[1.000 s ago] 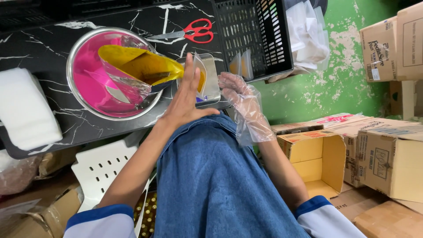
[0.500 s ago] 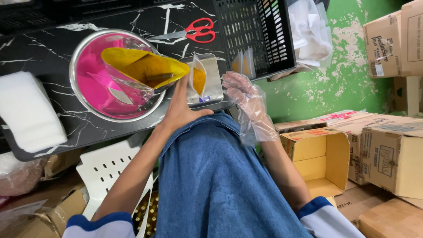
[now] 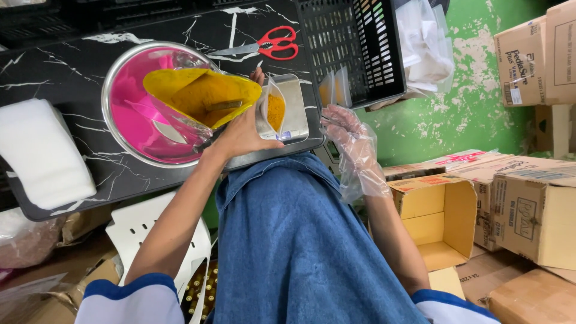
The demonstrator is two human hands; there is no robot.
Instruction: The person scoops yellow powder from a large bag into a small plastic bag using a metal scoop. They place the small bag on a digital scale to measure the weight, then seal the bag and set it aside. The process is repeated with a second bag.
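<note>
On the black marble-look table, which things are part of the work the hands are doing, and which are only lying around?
In use:
- left hand
- small clear pouch of yellow powder
- flat steel scale
- steel bowl with pink liner
- large bag of yellow powder
- right hand in clear plastic glove

Lying about:
- red-handled scissors
- black plastic crate
- white foam block
- open cardboard box

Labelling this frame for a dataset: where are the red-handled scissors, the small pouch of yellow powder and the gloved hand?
red-handled scissors [image 3: 277, 44]: head view, on the red handles.
small pouch [image 3: 275, 111]: head view, on the yellow powder inside.
right hand [image 3: 355, 144]: head view, on the gloved palm.
</note>
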